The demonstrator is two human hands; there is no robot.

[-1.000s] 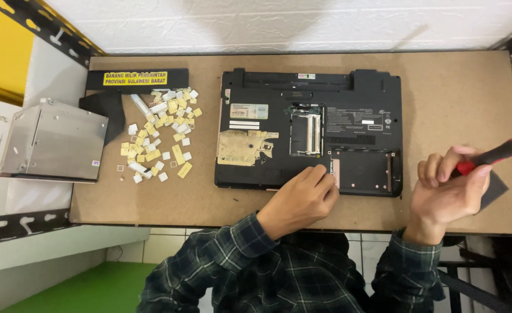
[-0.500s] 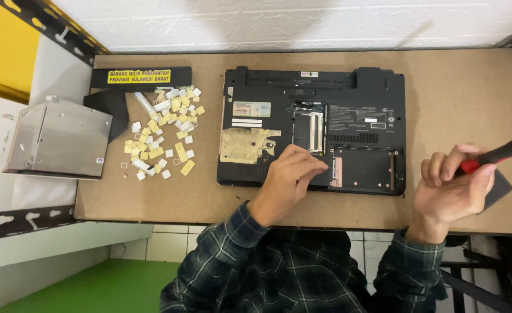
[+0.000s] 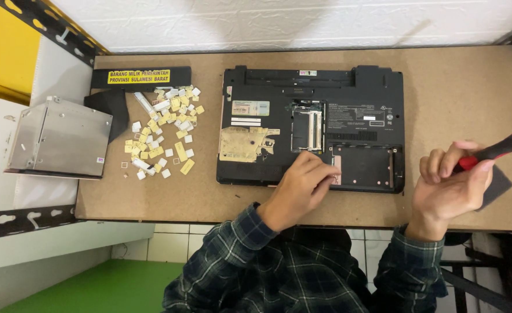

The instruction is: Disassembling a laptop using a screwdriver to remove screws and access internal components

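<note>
Black plastic makes the body of the laptop [image 3: 311,124], which lies upside down on the brown bench [image 3: 458,87]. Its long axis runs left to right across the bench, and its rear edge with the hinge side points away from the person, toward the white wall. Two bays in its underside are uncovered: a memory bay [image 3: 308,128] near the middle and a larger square bay [image 3: 363,166] at the near right corner.

The left hand [image 3: 302,185] rests on the near edge of the laptop, between the two bays. Its fingers [image 3: 319,173] are curled down onto the case; I cannot tell if this grip pinches something small or only presses.

The right hand [image 3: 450,185] is at the right of the laptop, apart from it, over the bench edge. Its grip is clenched around the red handle of a screwdriver [image 3: 499,148]. The handle points up and to the right, out of the picture. Under this hand a dark flat piece [image 3: 496,185] lies on the bench.

Left of the laptop is a heap of small cream and yellow keycaps [image 3: 163,130]. Beyond them a black strip [image 3: 140,76] with a yellow label lies along the far edge. A grey metal drive [image 3: 59,138] sits at the far left, partly off the bench.
</note>
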